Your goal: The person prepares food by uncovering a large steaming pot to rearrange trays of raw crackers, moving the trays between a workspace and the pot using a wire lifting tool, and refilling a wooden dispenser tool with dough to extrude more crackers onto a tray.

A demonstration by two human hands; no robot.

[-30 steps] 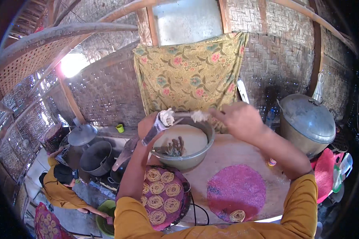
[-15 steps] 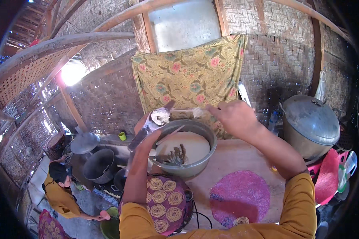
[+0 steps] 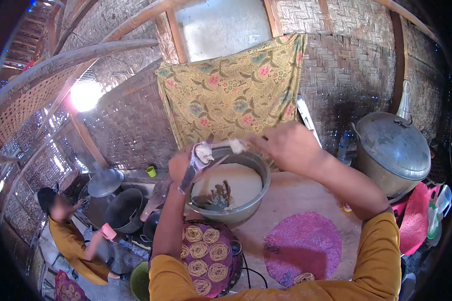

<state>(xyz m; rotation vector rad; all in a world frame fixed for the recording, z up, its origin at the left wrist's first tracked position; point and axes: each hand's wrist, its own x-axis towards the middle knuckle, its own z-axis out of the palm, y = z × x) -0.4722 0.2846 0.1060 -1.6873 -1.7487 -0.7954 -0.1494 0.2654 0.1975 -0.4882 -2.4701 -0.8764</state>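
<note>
My left hand (image 3: pixel 178 168) is closed round a tube-shaped press (image 3: pixel 188 178) with white dough (image 3: pixel 204 152) showing at its upper end. Opposite, my right hand (image 3: pixel 289 145) grips the end of a stick-like rod, whose white, dough-smeared part (image 3: pixel 237 146) lies between the two hands. Both hands are raised over the far side of a grey-green basin (image 3: pixel 267 188). It contains pale dough or batter (image 3: pixel 241 175) and a dark, smeared object (image 3: pixel 218 196) that I cannot make out. On the table lies a round pink-purple mat (image 3: pixel 304 243) with one coiled noodle nest (image 3: pixel 304 277) at its near edge.
A round tray (image 3: pixel 234 263) of several noodle nests sits left of the mat, beside a black cable (image 3: pixel 253 271). A large lidded pot (image 3: pixel 392 155) stands right. At left, a co-worker (image 3: pixel 73 241) holds a pink dipper (image 3: pixel 109 231) near a dark pot (image 3: pixel 125 208).
The press has tipped over toward the basin, and the rod's doughy part has come nearer to it. At left, the co-worker has straightened up and lifted the pink dipper.
</note>
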